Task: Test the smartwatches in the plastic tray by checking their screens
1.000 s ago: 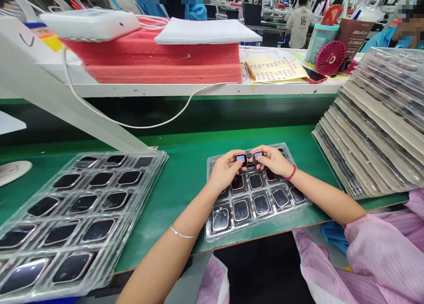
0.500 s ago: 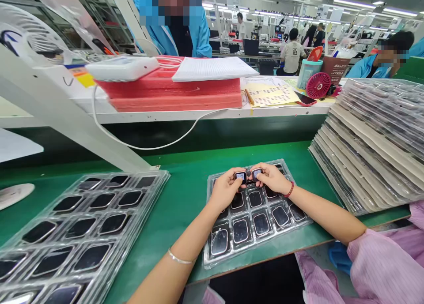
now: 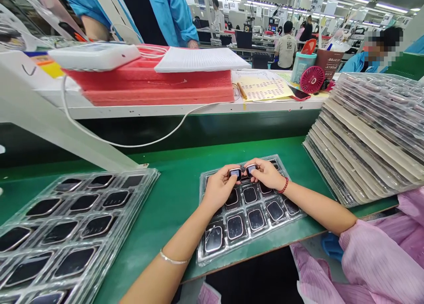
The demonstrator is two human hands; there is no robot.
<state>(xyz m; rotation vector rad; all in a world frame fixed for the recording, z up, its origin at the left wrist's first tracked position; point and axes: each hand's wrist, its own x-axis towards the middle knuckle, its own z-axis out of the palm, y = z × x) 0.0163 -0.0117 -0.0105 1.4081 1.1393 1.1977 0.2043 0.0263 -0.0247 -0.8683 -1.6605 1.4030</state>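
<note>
My left hand [image 3: 221,185] is closed on a square smartwatch body [image 3: 235,174] whose lit screen shows a code-like pattern. A second smartwatch body [image 3: 251,169], also lit, sits between the thumb and fingers of my right hand [image 3: 267,173]. The two watches are side by side, close together. Both hands hover over the far part of a clear plastic tray [image 3: 212,256], which holds several dark-screened watch bodies [image 3: 256,219] in its compartments. My hands cover part of the tray's back row.
At left lies a stack of clear trays [image 3: 132,233] with dark watch bodies. A tall leaning stack of trays [image 3: 367,149] stands at right. Red foam [image 3: 159,92], a white cable [image 3: 145,144] and a phone [image 3: 300,93] are on or by the shelf. A person in blue [image 3: 179,17] stands behind it.
The camera view has shifted, so the whole scene sits a little further left and up. Both hands still hold the two watches side by side over the tray.
</note>
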